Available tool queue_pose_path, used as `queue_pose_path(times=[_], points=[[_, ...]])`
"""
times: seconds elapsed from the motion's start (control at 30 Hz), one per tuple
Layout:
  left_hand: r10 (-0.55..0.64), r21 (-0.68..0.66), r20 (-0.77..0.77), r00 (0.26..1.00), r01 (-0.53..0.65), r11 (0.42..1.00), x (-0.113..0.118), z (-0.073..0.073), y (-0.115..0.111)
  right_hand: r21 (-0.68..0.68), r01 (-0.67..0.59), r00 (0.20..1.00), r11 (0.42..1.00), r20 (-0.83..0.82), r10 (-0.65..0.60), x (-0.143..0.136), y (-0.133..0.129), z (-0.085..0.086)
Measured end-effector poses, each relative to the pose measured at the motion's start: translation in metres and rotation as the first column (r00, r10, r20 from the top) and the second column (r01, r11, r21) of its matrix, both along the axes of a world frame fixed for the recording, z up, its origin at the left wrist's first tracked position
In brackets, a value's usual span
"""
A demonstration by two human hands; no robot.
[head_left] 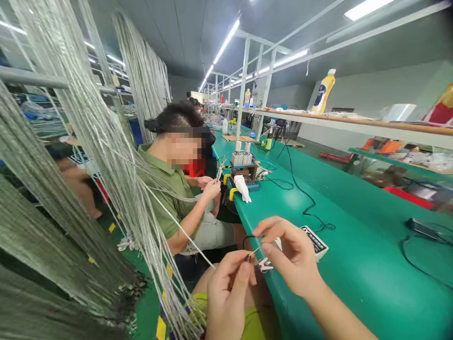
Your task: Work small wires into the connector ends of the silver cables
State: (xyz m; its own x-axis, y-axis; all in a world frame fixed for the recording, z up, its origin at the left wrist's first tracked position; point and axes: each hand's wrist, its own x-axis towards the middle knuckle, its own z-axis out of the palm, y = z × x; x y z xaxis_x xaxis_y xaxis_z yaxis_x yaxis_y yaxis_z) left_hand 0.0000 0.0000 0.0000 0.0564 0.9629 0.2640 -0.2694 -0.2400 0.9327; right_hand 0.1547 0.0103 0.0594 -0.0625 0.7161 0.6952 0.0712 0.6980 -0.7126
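My left hand is closed around the end of a pale cable, with a small dark piece between thumb and index finger. A thin light wire tip sticks out of that pinch toward the right. My right hand is beside it, thumb and fingers apart and curved near the wire tip; nothing clear shows between them. Just under the hands, at the green table's edge, lies a pinkish clip. Behind my right hand sits a white box with a black label.
Long bundles of pale cables hang at the left. A seated person in a green shirt handles wires beside the green table. A small machine stands at its edge; black cords and a shelf are to the right.
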Motion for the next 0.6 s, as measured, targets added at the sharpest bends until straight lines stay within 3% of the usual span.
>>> queue_pose_path(times=[0.13,0.27,0.47,0.6], points=[[0.041,0.014,0.051,0.998,-0.042,0.999,-0.002,-0.005,0.001,-0.074,-0.109,0.993,0.991,0.035,0.111,-0.003,0.003,0.003],[0.071,-0.016,0.058,0.996,-0.071,0.997,-0.001,-0.008,-0.003,-0.159,-0.135,0.988,0.978,0.053,0.145,-0.011,0.008,-0.002],[0.091,-0.024,0.079,0.993,-0.089,0.996,-0.002,-0.007,-0.004,-0.312,-0.341,0.931,0.887,-0.241,0.273,-0.014,0.021,-0.017],[0.091,-0.004,0.036,0.995,-0.091,0.996,-0.002,-0.005,-0.002,-0.339,-0.355,0.919,0.871,-0.299,0.259,-0.015,0.022,-0.018]])
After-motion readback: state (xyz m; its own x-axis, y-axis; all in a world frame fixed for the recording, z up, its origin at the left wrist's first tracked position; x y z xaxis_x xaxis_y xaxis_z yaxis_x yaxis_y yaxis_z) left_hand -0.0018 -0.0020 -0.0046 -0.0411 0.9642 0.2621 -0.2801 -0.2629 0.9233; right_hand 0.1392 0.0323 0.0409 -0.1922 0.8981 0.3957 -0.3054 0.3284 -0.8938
